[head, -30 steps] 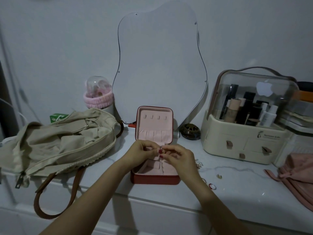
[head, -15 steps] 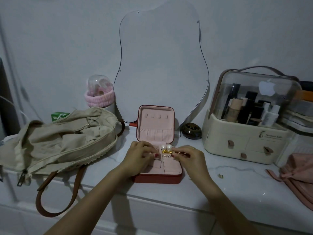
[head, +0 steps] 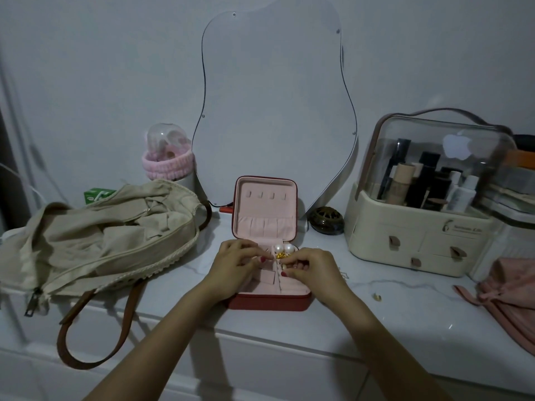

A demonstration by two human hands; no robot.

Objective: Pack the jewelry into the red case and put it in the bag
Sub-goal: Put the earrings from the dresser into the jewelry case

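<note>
The red case (head: 269, 302) lies open on the white counter, its pink-lined lid (head: 265, 208) standing upright. Two pearl earrings (head: 283, 249) and a small gold piece (head: 279, 256) rest in the case's far compartment. My left hand (head: 236, 260) and my right hand (head: 311, 266) hover over the case tray, fingertips pinched together around a small piece of jewelry too tiny to make out. The beige bag (head: 95, 241) with brown straps lies unzipped at the left. A small gold ring (head: 377, 297) sits on the counter to the right.
A cream cosmetics organiser (head: 417, 235) with a clear lid stands at the right. A pink cloth (head: 509, 290) lies at the far right edge. A dark round dish (head: 325, 221), a wavy mirror (head: 275, 105) and a pink-banded container (head: 168, 166) line the wall.
Both hands have lowered from above the case into its tray. The pearl earrings and gold piece, hidden a second ago, now show in the far compartment.
</note>
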